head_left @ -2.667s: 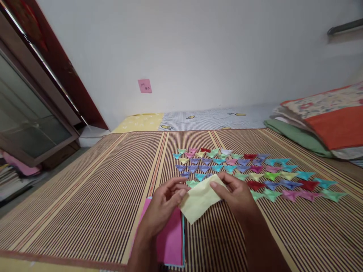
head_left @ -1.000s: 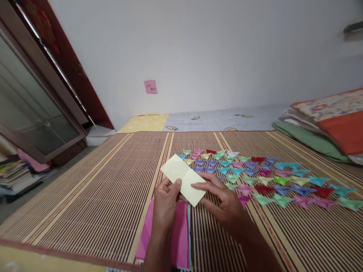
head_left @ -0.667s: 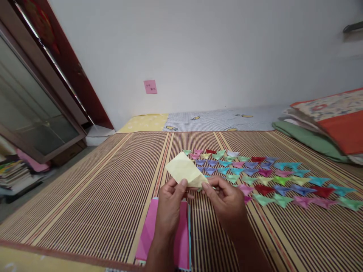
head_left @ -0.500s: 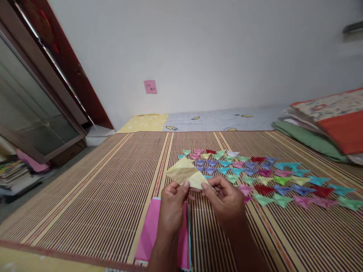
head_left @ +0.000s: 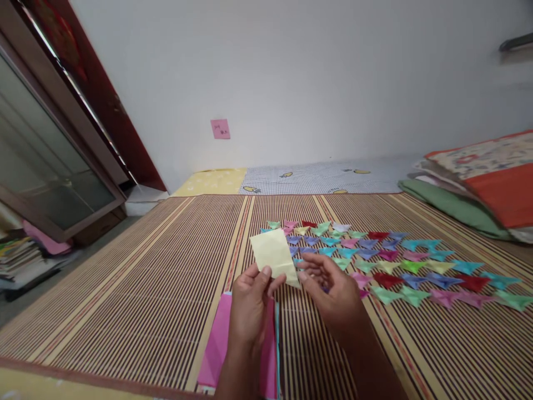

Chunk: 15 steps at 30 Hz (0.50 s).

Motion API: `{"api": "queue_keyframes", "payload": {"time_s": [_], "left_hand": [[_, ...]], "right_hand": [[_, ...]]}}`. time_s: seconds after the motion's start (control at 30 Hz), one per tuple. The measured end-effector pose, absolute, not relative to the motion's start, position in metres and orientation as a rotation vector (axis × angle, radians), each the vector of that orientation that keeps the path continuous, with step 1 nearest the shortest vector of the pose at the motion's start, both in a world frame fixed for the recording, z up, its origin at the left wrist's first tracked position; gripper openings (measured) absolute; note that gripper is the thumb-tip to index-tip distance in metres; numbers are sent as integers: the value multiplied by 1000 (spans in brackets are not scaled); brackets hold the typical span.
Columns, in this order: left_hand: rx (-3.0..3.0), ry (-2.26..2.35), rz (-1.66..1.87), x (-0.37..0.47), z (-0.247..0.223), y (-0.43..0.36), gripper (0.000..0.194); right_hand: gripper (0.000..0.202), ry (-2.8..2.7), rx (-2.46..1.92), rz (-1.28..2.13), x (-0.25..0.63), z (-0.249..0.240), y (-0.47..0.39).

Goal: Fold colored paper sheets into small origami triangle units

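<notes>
L hand: left hand (head_left: pixel 251 294) grasping the yellow sheet, thumb on its near face at the lower edge, other fingertips around that edge.
R hand: right hand (head_left: pixel 333 283) loosely open, fingers parted & a bit curled, just beside sheet's R edge; can't tell if thumb tip touches it.
Sheet: yellow sheet (head_left: pixel 273 253), pale, held up above the mat, tilted, crease near lower R; between the hands, mostly L hand's side.
Stack: pink paper stack (head_left: pixel 216 344) on mat, under L forearm in view, w/ light-blue edge showing on R side.
Folded pcs: folded paper pieces (head_left: pixel 413 267) in rows on mat, behind & R of hands; red, blue, green, pink, yellow, turq., etc. Some partly hidden by R hand & sheet.
Mat: striped mat (head_left: pixel 137 278), brown/tan w/ reddish bands, under stack & pcs.
Far edge: yellow cloth (head_left: pixel 212 180) L, checked cloth (head_left: pixel 308 176) w/ yellow motifs R of it, both btwn mat & wall.
Wall: white wall (head_left: pixel 312 83) w/ pink note (head_left: pixel 220 129), writing too small to read; dark bar (head_left: pixel 516 41) upper R.
R side: green cloth (head_left: pixel 453 208) under orange & floral fabric (head_left: pixel 499 189).
L side: glass-panel door (head_left: pixel 62 189), books (head_left: pixel 19 258) piled low.
</notes>
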<state>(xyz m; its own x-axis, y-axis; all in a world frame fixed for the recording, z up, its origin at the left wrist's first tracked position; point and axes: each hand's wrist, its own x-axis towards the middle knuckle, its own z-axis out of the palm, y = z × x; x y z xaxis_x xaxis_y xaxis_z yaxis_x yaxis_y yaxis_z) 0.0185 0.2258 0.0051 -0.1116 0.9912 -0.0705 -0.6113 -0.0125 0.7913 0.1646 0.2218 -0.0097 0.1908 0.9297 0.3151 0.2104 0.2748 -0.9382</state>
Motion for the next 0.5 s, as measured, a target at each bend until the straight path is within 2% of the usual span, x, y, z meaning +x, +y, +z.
{"api": "queue_keyframes", "payload": {"time_s": [0.1,0.2,0.27,0.33,0.5], "left_hand": [[843,886,1424,18,8,220,26],[1054,884,1272,18,12,214,23],[1153,870,1206,18,12,211,20],[1214,873,1181,17,12,210,18],[1215,915,1251,16,13,211,11]], "right_hand": [[43,-1293,-1213,528,173,2,214],[50,-1298,-1191,468,182,10,207],[39,-1318,-1195,506,186,13,204],[17,-1341,-1191,596,189,13,204],[19,-1269,-1048,745,190,13,207]]}}
